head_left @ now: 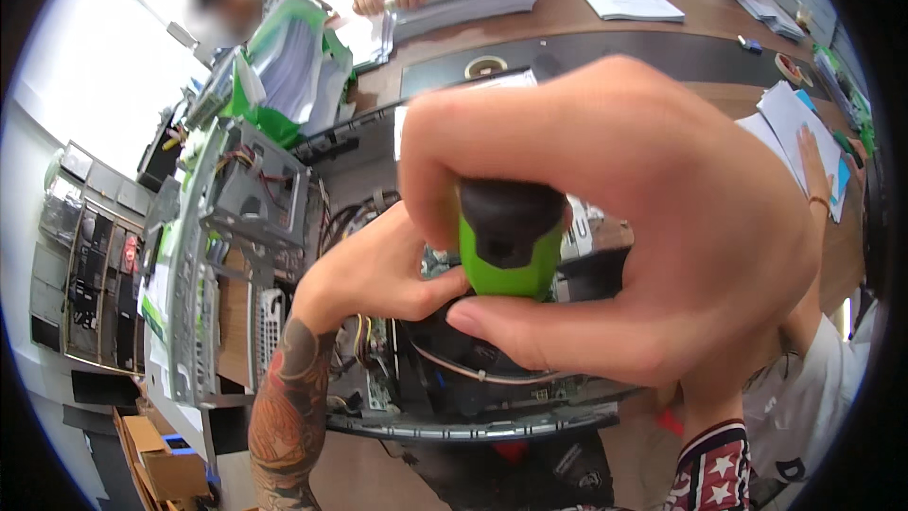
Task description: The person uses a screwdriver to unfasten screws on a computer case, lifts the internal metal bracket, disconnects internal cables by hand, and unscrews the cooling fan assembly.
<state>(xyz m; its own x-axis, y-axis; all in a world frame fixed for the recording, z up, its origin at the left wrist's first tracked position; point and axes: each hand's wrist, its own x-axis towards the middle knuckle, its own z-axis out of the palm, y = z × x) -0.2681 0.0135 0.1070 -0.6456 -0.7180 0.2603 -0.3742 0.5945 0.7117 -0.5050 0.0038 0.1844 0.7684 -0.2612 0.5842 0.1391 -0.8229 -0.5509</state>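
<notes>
Close to the camera, my right hand [681, 199] grips a screwdriver by its green and black handle [511, 251], thumb and forefinger curled round it. The handle is seen end-on, so the shaft and tip are hidden below. Lower down, my left hand [374, 270] reaches into an open computer case [530, 426], its thumb stretched toward the screwdriver. The left fingers are hidden behind my right hand. Around them in the case are loose cables [364, 336], a green circuit board [383, 383] and dark parts. What the screwdriver touches cannot be seen.
A metal drive cage [255, 199] and frame rise on the left. Behind it stands a green bag of papers [298, 66]. Paper stacks [473, 5] and tape rolls [485, 66] lie on the table. Other people's hands rest on papers at the far side and right. Cardboard boxes [165, 459] stand lower left.
</notes>
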